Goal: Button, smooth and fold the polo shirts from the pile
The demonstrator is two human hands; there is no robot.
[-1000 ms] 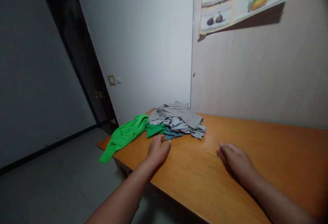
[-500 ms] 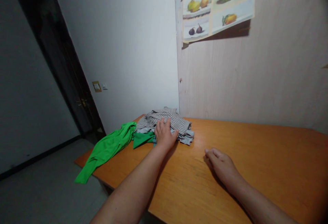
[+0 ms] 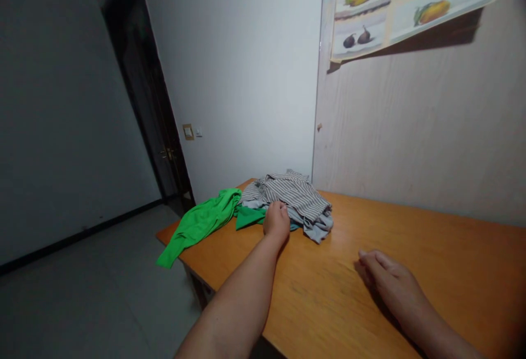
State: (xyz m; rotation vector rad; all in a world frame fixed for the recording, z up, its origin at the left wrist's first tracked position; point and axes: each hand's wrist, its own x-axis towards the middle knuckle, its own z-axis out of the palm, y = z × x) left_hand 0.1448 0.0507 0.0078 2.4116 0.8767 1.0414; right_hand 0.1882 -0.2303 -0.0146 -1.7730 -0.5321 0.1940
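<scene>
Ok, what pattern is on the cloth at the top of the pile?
Narrow stripes, dark on light; the striped cloth shows best in the head view.

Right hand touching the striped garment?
Apart. The head view shows a stretch of wooden tabletop between the right hand and the striped garment.

Orange-brown table (image 3: 320, 288) under right hand (image 3: 390, 279); pale wood-grain wall (image 3: 411, 129) beyond hand, fruit pictures (image 3: 411, 16) above; dark door (image 3: 150, 96), dim grey floor (image 3: 102, 293) well left of hand.
</scene>
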